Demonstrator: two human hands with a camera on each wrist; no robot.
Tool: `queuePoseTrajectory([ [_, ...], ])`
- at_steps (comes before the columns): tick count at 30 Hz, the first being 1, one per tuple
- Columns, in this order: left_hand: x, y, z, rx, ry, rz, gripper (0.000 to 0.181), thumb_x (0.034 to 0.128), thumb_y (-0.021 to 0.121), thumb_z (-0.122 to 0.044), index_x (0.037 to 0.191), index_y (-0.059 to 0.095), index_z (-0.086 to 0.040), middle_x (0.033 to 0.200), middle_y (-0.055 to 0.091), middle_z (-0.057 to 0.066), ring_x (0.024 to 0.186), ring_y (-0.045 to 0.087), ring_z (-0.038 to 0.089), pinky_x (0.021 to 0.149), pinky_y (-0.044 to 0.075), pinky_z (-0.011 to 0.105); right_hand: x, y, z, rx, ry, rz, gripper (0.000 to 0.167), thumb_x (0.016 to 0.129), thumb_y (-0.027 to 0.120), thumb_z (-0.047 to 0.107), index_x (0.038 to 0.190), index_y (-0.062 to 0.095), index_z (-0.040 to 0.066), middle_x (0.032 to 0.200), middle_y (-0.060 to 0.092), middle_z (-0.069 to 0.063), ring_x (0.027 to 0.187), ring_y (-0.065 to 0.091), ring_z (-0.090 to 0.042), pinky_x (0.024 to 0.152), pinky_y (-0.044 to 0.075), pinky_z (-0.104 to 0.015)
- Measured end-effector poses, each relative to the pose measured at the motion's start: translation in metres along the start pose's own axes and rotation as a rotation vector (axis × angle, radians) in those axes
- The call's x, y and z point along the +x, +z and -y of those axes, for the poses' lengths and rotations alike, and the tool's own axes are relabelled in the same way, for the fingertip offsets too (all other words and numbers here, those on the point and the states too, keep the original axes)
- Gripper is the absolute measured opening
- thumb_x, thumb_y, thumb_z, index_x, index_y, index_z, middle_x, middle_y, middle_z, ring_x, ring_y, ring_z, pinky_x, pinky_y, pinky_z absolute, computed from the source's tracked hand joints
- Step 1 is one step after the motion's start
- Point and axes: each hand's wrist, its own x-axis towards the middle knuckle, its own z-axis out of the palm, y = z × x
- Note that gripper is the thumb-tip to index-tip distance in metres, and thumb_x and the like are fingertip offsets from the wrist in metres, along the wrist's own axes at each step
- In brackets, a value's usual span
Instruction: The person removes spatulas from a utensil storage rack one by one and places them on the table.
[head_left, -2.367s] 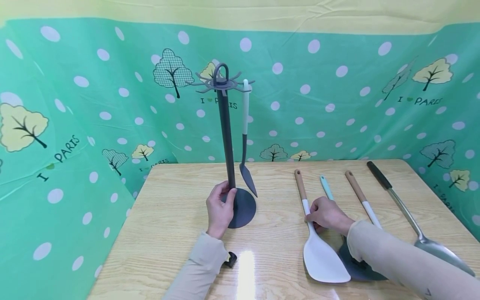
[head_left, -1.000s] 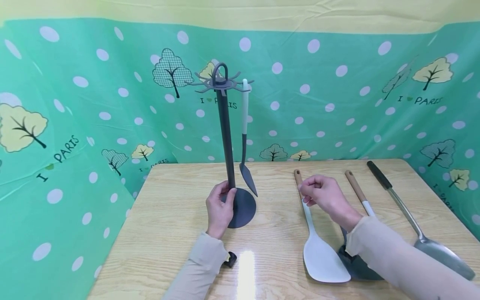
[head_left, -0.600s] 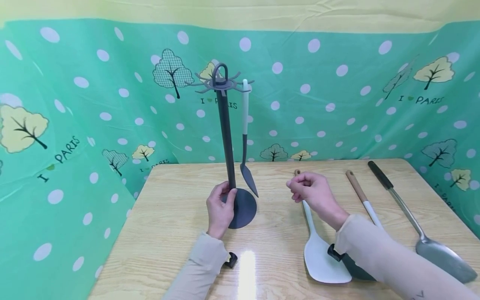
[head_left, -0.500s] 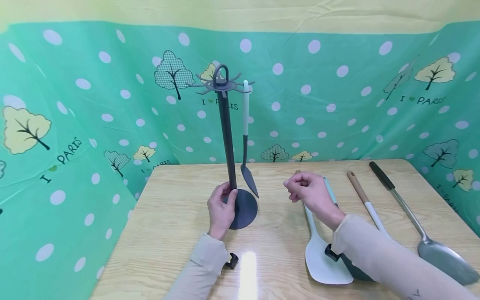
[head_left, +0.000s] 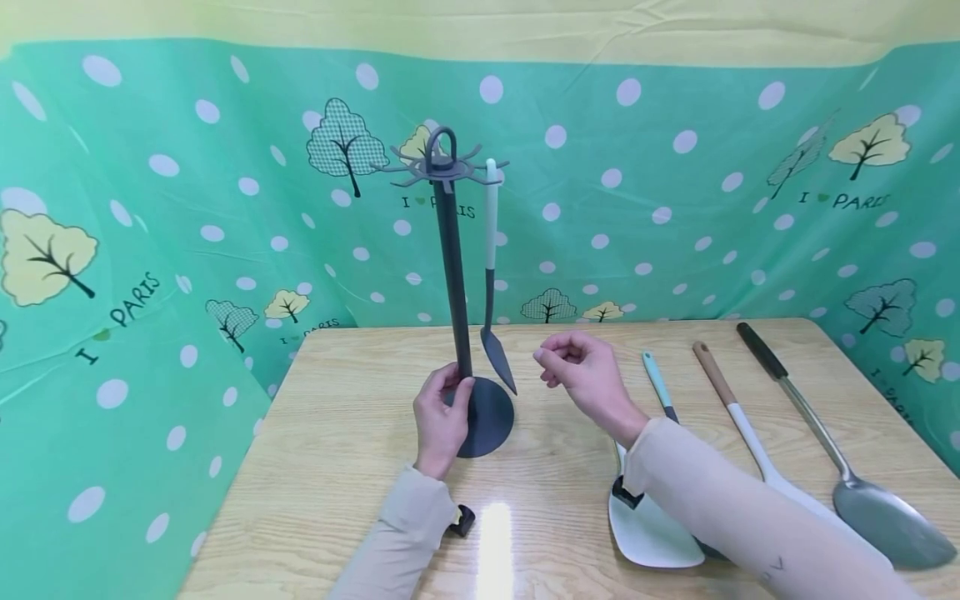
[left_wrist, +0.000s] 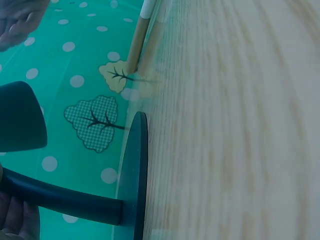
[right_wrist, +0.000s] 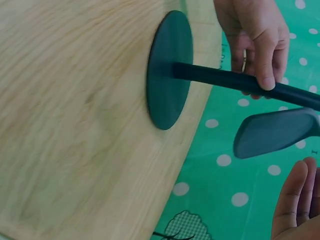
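My left hand (head_left: 441, 427) grips the dark pole of a utensil rack (head_left: 452, 275) low down, just above its round base. From one of the rack's hooks hangs a turner (head_left: 491, 225) with a pale mint handle and a dark blade. To the right of that blade my right hand (head_left: 588, 375) hovers, fingers loosely bent, holding nothing. The right wrist view shows this hand's fingers (right_wrist: 300, 200) apart from the turner blade (right_wrist: 275, 132). Below the right forearm lies a white spatula (head_left: 648, 533), its handle hidden behind that hand and sleeve.
On the table's right side lie a mint-handled utensil (head_left: 656, 379), partly hidden by the sleeve, a white spatula with a brown handle end (head_left: 750, 433), and a metal wok spatula (head_left: 888, 521) with a black grip. A patterned cloth (head_left: 675, 208) hangs behind the wooden table (head_left: 322, 467).
My right hand has left the white spatula's handle, risen, and moved left toward the hanging turner. The left hand stays on the rack's pole, and the utensils lie as before.
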Motion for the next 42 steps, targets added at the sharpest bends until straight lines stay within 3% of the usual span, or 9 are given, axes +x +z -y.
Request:
queuePoseTrajectory([
  [3,0.001,-0.001,0.0,-0.002,0.005,-0.002,0.018,0.0847,0.065,0.009,0.103,0.064,0.011,0.09,0.065,0.023,0.081,0.063,0.036,0.073,0.055,0.05,0.005,0.009,0.004,0.012,-0.05,-0.008,0.022,0.089,0.069,0.021,0.101,0.064,0.003,0.089,0.064,-0.016,0.075,0.065,-0.027,0.069,0.057,-0.035],
  [7,0.001,0.0,0.001,0.005,0.015,-0.006,0.018,0.0847,0.065,0.009,0.102,0.064,0.011,0.089,0.065,0.023,0.08,0.063,0.036,0.073,0.055,0.047,0.01,0.017,0.013,-0.079,-0.07,-0.024,0.024,0.089,0.068,0.034,0.103,0.066,0.015,0.093,0.065,-0.005,0.083,0.064,-0.023,0.072,0.055,-0.037],
  [10,0.001,0.0,0.002,0.007,0.021,-0.013,0.017,0.0842,0.066,0.009,0.101,0.064,0.011,0.089,0.065,0.023,0.079,0.063,0.036,0.073,0.056,0.044,0.013,0.023,0.019,-0.113,-0.09,-0.009,0.027,0.089,0.067,0.039,0.108,0.065,0.02,0.103,0.064,0.0,0.095,0.062,-0.018,0.081,0.053,-0.036],
  [14,0.001,0.001,0.004,-0.002,0.031,-0.021,0.018,0.0833,0.066,0.01,0.101,0.064,0.012,0.088,0.065,0.023,0.078,0.063,0.036,0.072,0.056,0.044,0.02,0.032,0.025,-0.045,-0.159,0.027,0.033,0.091,0.066,0.026,0.122,0.059,0.013,0.119,0.06,-0.002,0.112,0.057,-0.016,0.096,0.047,-0.031],
  [17,0.001,0.002,0.004,-0.011,0.03,-0.02,0.018,0.0832,0.066,0.01,0.101,0.064,0.011,0.088,0.065,0.023,0.079,0.063,0.036,0.073,0.056,0.044,0.024,0.038,0.029,-0.024,-0.184,0.042,0.037,0.093,0.064,0.022,0.128,0.056,0.012,0.125,0.058,-0.003,0.116,0.055,-0.015,0.098,0.045,-0.029],
  [28,0.001,0.001,0.003,-0.019,0.035,-0.015,0.017,0.0835,0.066,0.009,0.1,0.064,0.011,0.087,0.064,0.023,0.079,0.063,0.036,0.073,0.055,0.05,0.03,0.049,0.041,-0.011,-0.252,0.114,0.043,0.096,0.058,0.021,0.137,0.049,0.01,0.129,0.057,-0.005,0.118,0.054,-0.017,0.101,0.043,-0.036],
  [35,0.0,0.001,0.004,-0.016,0.024,-0.015,0.017,0.0839,0.066,0.008,0.1,0.065,0.011,0.087,0.064,0.023,0.079,0.063,0.035,0.073,0.055,0.05,0.028,0.053,0.045,-0.034,-0.271,0.075,0.032,0.097,0.056,0.017,0.129,0.056,0.015,0.113,0.065,0.0,0.104,0.061,-0.012,0.094,0.048,-0.035],
  [42,0.0,0.0,0.004,-0.012,0.025,-0.012,0.016,0.0843,0.066,0.009,0.1,0.064,0.011,0.087,0.064,0.023,0.079,0.063,0.035,0.074,0.055,0.051,0.026,0.053,0.046,-0.042,-0.287,0.043,0.019,0.096,0.057,0.013,0.114,0.064,0.011,0.102,0.068,-0.007,0.091,0.064,-0.014,0.085,0.053,-0.034],
])
